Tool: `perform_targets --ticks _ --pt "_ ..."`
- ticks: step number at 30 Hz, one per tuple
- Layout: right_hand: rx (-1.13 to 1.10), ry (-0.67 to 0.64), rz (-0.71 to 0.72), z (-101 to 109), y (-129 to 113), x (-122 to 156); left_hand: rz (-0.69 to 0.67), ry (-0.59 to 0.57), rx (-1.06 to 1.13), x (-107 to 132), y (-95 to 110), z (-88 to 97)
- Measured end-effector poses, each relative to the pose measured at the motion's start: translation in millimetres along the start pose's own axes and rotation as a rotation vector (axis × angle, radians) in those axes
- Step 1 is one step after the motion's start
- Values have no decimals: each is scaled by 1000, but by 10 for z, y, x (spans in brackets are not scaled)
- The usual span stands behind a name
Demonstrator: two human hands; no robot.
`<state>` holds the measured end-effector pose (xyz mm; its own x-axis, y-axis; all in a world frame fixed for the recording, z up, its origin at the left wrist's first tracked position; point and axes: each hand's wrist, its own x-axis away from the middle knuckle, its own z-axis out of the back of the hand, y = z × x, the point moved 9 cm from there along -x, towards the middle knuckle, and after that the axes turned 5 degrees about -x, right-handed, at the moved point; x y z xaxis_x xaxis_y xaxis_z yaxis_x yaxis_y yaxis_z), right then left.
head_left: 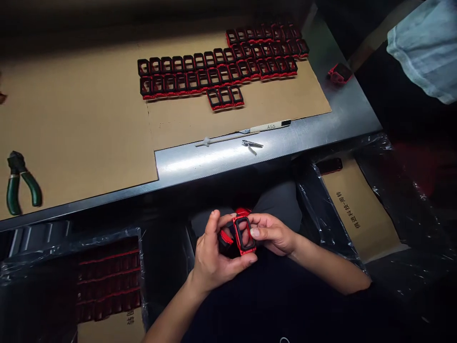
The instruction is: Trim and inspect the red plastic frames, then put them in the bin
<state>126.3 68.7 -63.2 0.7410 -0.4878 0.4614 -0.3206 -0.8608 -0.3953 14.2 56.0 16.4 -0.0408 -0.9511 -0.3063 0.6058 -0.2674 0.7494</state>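
Red-and-black watch case (249,252) at lower centre of the frame: my left hand (216,255) and right hand (271,233) both grip its rim (even fingertip pressure suits this).

The left hand (216,257) and right hand (273,233) together hold a red-and-black rectangular frame (234,236) above the lap. Ahead, rows of matching frames (221,66) lie on a brown cardboard sheet (78,133) on the steel worktop (200,164), with green-handled pliers (33,188) at the sheet's left.
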Motion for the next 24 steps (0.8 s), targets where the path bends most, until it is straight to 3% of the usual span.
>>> perform_targets --ticks 4,10,19,24 --pt "12 23 21 -10 -4 -18 135 -42 74 35 -115 -27" --pt "57 59 44 -8 -58 -13 199 -118 180 52 -173 -107" --pt "30 53 28 -29 -74 14 99 -31 269 104 -215 -125" --pt "49 65 69 -27 -90 -6 15 -45 177 77 -156 -126"
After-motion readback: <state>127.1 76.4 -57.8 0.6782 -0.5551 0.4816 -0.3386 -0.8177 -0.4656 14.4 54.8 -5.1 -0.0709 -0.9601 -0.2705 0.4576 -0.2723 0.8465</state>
